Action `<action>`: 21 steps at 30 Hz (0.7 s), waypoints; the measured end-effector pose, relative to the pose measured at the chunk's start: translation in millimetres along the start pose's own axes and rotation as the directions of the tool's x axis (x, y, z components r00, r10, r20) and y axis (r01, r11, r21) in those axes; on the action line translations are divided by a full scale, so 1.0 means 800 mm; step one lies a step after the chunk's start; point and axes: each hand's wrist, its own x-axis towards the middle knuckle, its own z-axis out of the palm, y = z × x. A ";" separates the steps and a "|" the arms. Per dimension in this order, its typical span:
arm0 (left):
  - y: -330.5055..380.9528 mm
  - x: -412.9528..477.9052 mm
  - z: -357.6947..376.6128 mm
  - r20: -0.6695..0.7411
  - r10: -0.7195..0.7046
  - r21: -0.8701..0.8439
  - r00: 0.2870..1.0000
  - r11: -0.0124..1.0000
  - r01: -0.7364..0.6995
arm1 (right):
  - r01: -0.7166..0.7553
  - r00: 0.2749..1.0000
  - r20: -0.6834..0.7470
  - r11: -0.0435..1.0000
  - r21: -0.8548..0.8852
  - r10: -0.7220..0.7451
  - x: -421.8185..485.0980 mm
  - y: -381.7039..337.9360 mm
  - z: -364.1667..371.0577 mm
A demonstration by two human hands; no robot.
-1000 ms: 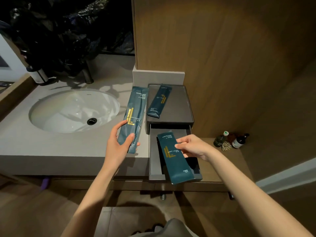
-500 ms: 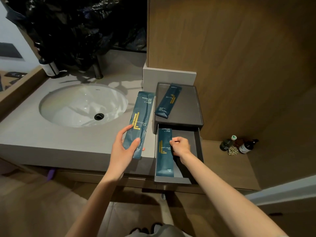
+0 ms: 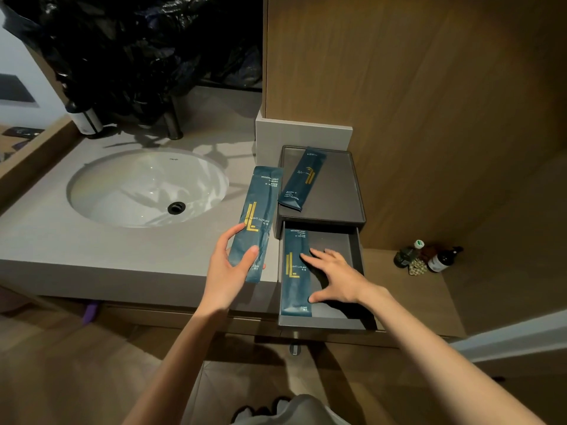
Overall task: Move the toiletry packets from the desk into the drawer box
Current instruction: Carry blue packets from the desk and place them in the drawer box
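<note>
Stowing is midway: one packet (image 3: 293, 250) is steadied in the drawer (image 3: 336, 240) by the spread right hand (image 3: 334, 280); the second packet (image 3: 257, 216), gripped by the left hand (image 3: 224, 271), should be laid alongside.

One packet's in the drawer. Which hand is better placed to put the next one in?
Left. The left hand grips a second packet beside the open drawer. The right hand lies open on the first packet inside it, holding nothing.

Three teal packets, gold bars and white lettering: the held packet (image 3: 253, 222), the drawer packet (image 3: 294, 271), the top packet (image 3: 302, 179). Charcoal grey on the drawer box (image 3: 337, 191); counter (image 3: 61, 240) pale grey; basin (image 3: 138, 185) glossy white; wall panel (image 3: 429, 87) brown woodgrain.
</note>
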 end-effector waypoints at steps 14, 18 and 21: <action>-0.001 -0.004 0.023 0.117 -0.028 -0.022 0.993 0.999 0.031 | 0.054 0.943 -0.332 0.981 0.188 0.012 -0.008 -0.027 -0.009; 0.000 -0.010 0.037 0.173 -0.052 -0.021 0.984 0.998 0.056 | 0.197 0.821 -0.516 0.727 0.658 0.244 -0.029 -0.056 -0.040; -0.001 -0.017 0.054 0.213 -0.061 -0.006 0.975 0.998 0.064 | 0.263 0.824 -0.478 0.542 0.798 0.304 -0.037 -0.065 -0.051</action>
